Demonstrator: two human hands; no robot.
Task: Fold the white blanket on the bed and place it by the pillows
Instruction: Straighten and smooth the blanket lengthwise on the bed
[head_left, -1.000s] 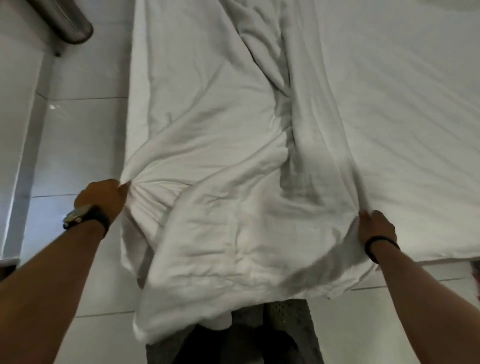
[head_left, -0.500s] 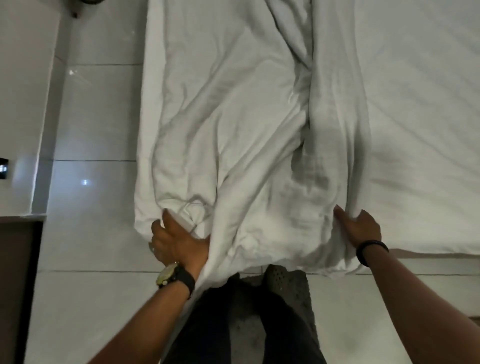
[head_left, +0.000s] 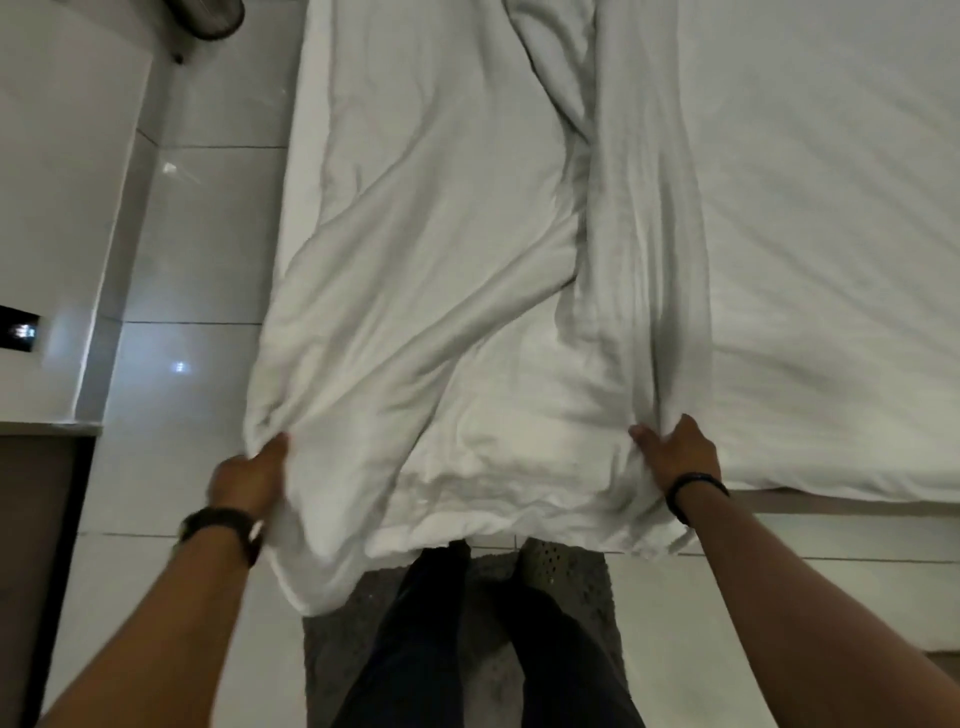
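Two bare hands hold the rumpled white blanket at the foot of the white-sheeted bed, left hand gripping its left corner with curled fingers, right hand pinching its right edge, above glossy white floor tiles and a grey mat.

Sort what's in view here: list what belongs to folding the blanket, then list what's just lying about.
Part of the job:
white blanket
bed
left hand, gripping the blanket's near left corner
right hand, holding the blanket's near right edge

Just lying about:
grey mat under the person's feet
tiled floor
dark cabinet on the left
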